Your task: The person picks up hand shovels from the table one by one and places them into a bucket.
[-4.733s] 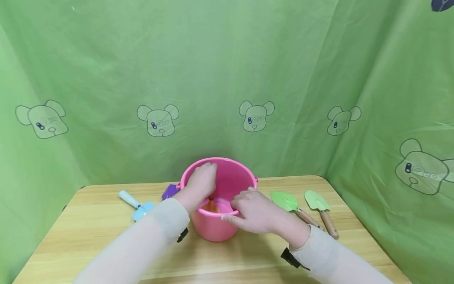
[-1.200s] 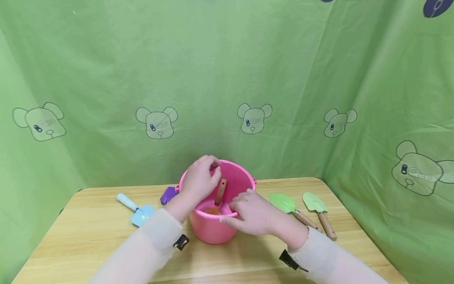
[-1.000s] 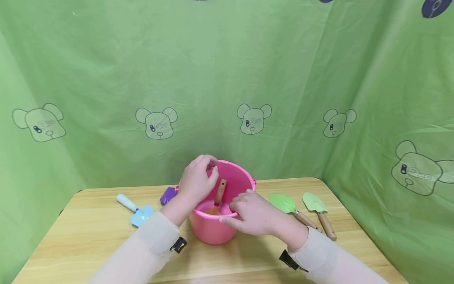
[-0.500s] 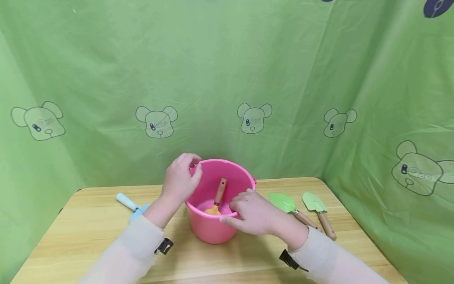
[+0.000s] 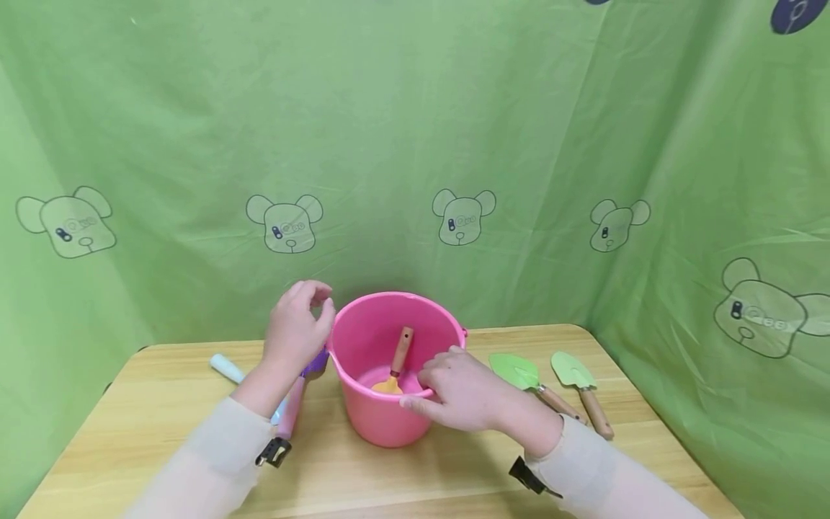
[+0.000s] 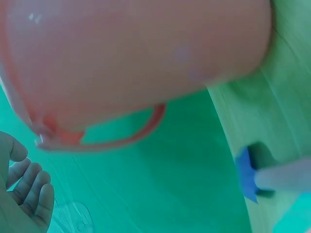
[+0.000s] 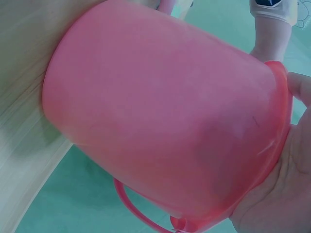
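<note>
A pink bucket (image 5: 389,420) stands upright on the table. My right hand (image 5: 462,391) grips its near right rim, thumb outside and fingers over the edge; the right wrist view shows the palm (image 7: 274,194) against the rim. Inside the bucket, a toy shovel (image 5: 403,351) with a wooden handle and yellow blade leans handle up. My left hand (image 5: 300,326) hovers left of the bucket, fingers loosely bent and holding nothing. Below it lies a shovel with a purple blade (image 5: 316,364) and pink handle, partly behind the forearm. The left wrist view shows these fingers (image 6: 29,187) apart from the bucket.
On the left lies a light blue shovel (image 5: 227,367), its blade mostly behind my left arm. Two green-bladed trowels (image 5: 516,370) with wooden handles lie to the right, one behind my right wrist. Green printed cloth (image 5: 382,144) encloses the table (image 5: 389,483) at back and sides.
My left hand was inside the bucket at the shovel's handle; it has let go, come out over the rim and moved left. The shovel stays inside. My right hand keeps its hold.
</note>
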The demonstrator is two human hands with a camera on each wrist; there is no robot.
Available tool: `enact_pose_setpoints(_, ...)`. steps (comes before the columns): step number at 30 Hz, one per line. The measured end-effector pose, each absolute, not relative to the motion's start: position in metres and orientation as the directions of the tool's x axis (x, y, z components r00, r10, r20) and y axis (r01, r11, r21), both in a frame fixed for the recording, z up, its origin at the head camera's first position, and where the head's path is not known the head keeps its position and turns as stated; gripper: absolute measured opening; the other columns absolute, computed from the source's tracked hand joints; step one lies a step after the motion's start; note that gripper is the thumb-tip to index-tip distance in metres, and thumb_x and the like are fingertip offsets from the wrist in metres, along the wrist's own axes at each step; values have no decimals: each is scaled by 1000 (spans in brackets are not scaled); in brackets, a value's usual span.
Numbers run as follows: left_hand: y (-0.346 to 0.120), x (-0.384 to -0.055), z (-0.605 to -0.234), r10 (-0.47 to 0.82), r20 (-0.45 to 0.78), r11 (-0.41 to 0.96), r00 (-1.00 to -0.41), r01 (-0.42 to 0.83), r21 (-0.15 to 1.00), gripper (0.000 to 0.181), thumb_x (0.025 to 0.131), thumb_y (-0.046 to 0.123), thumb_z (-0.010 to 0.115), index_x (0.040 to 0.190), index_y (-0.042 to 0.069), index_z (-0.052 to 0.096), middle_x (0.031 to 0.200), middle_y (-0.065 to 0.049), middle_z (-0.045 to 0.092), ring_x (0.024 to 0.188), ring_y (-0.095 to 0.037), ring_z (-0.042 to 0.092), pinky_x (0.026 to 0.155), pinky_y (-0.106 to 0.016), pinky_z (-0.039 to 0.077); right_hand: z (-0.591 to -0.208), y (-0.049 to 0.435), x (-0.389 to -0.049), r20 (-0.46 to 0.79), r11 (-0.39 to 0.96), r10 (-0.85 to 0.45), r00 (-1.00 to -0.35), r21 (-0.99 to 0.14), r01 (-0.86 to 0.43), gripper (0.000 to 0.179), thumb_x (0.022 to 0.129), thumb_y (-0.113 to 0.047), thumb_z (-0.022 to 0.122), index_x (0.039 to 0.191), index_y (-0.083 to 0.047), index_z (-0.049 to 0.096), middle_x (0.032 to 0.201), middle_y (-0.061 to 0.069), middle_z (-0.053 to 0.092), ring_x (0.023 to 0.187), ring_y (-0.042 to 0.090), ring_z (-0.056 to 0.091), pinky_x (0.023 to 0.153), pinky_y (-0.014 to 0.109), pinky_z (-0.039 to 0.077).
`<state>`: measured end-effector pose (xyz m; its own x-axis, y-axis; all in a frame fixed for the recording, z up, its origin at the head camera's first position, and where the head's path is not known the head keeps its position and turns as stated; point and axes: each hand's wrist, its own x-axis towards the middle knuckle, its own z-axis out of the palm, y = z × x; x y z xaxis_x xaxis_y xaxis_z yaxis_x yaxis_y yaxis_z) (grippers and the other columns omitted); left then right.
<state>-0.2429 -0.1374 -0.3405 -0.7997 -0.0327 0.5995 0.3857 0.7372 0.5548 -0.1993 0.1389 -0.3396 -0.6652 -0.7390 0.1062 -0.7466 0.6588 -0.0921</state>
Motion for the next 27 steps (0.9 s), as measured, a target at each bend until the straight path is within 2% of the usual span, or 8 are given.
enact_pose_setpoints(13,-187,-255,-372,-130,479,791,-868,201,578,26,97,18,56,116,2,63,111,-16,65,101,-34,62,89,-51,50,-339,139,-198,96,664,-734,-672,-104,-741,49,99,-63,42,73,-24,57,71,-16,49,75,7,50,87,38,41)
enact_pose_setpoints(27,-232,-255,-394,-222,378,820,-899,38,571,31,97,19,54,119,-1,60,115,-21,63,100,-40,62,83,-54,50,-338,139,-197,103,658,-739,-666,-101,-746,49,99,-63,42,70,-25,53,68,-15,46,72,7,47,86,37,40)
